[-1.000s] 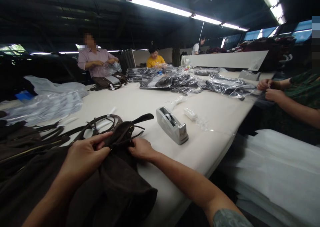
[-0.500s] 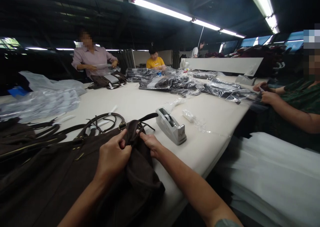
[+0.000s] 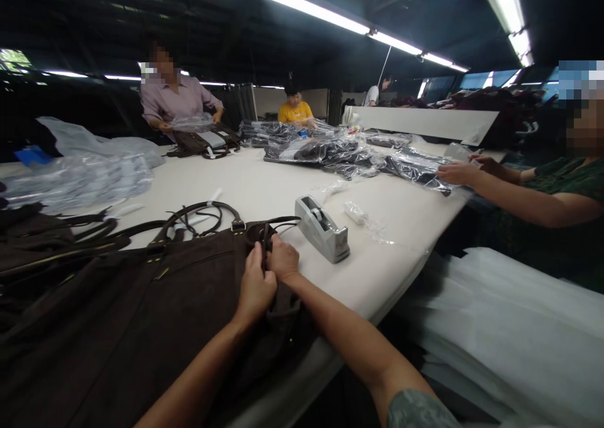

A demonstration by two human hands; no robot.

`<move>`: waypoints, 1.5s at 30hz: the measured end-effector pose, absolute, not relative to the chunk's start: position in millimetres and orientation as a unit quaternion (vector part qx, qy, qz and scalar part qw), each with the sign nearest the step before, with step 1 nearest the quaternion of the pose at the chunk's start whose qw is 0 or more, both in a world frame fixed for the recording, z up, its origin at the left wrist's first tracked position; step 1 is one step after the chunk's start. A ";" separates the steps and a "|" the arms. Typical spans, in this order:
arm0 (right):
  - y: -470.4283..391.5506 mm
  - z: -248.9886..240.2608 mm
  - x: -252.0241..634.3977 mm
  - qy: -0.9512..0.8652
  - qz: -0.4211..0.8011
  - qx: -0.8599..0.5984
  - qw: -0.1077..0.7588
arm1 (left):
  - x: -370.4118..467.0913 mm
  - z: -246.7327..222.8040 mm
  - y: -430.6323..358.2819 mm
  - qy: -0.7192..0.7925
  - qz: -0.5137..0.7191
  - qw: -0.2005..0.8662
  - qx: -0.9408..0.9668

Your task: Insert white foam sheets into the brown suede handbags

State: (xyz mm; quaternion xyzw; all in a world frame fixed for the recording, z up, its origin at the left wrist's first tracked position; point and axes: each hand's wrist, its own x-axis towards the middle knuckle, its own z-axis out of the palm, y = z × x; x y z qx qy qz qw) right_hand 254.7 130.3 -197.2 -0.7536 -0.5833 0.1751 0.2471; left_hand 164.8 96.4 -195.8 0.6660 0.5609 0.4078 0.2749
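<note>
A large dark brown bag [image 3: 189,302] lies on the pale table, its looped handles [image 3: 202,208] stretched out beyond its upper edge. At the bag's right upper corner, my left hand [image 3: 257,280] has its fingers closed on the brown fabric. Close against it on the right, my right hand [image 3: 283,258] grips the same corner, where thin dark straps come out. Its fingertips are partly hidden. Just beyond my hands stands a grey tape dispenser [image 3: 325,233], with the strap ends reaching its left side.
Clear plastic bags [image 3: 85,173] lie at the left, and plastic-wrapped dark items [image 3: 321,154] across the far middle. A crumpled plastic roll [image 3: 355,214] is right of the dispenser. White sheets [image 3: 509,327] are stacked at the lower right. Several people are around the table.
My left hand has moved right, close to my right hand, and the bag corner looks more gathered. The person at the right has reached towards the wrapped items.
</note>
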 end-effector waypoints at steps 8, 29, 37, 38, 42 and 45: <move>105.5 -209.7 297.6 -0.593 0.401 -0.581 0.387 | 173.4 -209.4 91.0 0.445 0.356 0.307 0.763; 36.5 -199.7 287.2 -0.522 0.504 -0.569 0.387 | 155.5 -154.8 96.5 0.519 0.359 0.362 0.686; 22.0 -207.3 276.6 -0.663 0.240 -0.676 0.215 | 189.2 -156.3 72.3 0.494 0.367 0.267 0.742; 20.5 -210.4 278.1 -0.650 0.252 -0.676 0.239 | 195.6 -162.1 71.8 0.499 0.349 0.275 0.744; 20.2 -215.9 284.7 -0.529 0.360 -0.659 0.396 | 204.8 -186.9 76.2 0.502 0.283 0.279 0.768; 20.8 -211.3 283.8 -0.379 0.512 -0.584 0.503 | 197.8 -199.4 81.8 0.505 0.255 0.276 0.777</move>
